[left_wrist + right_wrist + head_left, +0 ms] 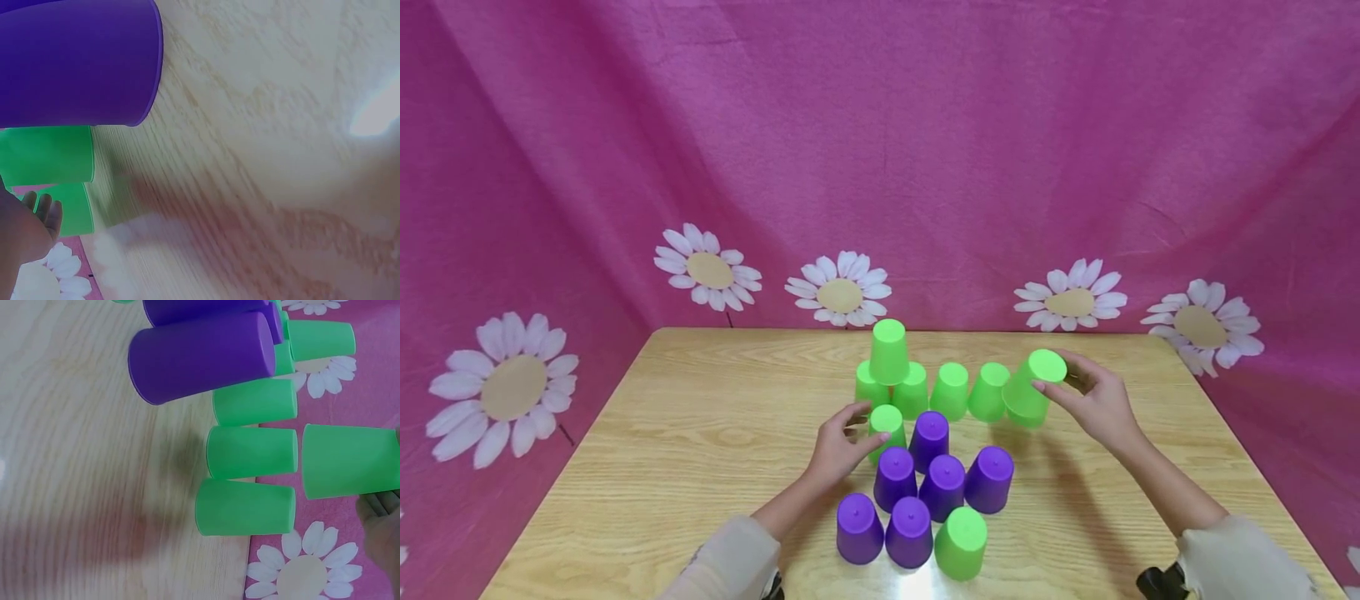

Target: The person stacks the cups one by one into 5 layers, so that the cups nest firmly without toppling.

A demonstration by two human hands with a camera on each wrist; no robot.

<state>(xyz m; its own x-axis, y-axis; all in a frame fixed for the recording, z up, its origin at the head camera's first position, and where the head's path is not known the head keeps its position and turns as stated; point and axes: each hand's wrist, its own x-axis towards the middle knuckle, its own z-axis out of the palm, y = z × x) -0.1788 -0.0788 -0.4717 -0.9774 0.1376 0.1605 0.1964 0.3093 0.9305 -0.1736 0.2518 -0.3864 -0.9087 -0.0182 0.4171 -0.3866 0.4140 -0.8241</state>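
My right hand (1101, 408) holds an upside-down green cup (1036, 382), tilted in the head view. In the right wrist view this held cup (350, 460) hangs a little above the row's end cup (245, 508). My left hand (837, 448) grips another green cup (886, 423), thumb in front and fingers at its far side. That cup stands upside down in front of the back row. One green cup (889, 352) rests on top of the row's two left cups, including this green cup (911, 392).
Several purple cups (942, 487) stand upside down in front of the green row. A green cup (961, 543) stands at the near right end of the front line. Behind the wooden table (700, 417) hangs a pink cloth (880, 167) with daisies.
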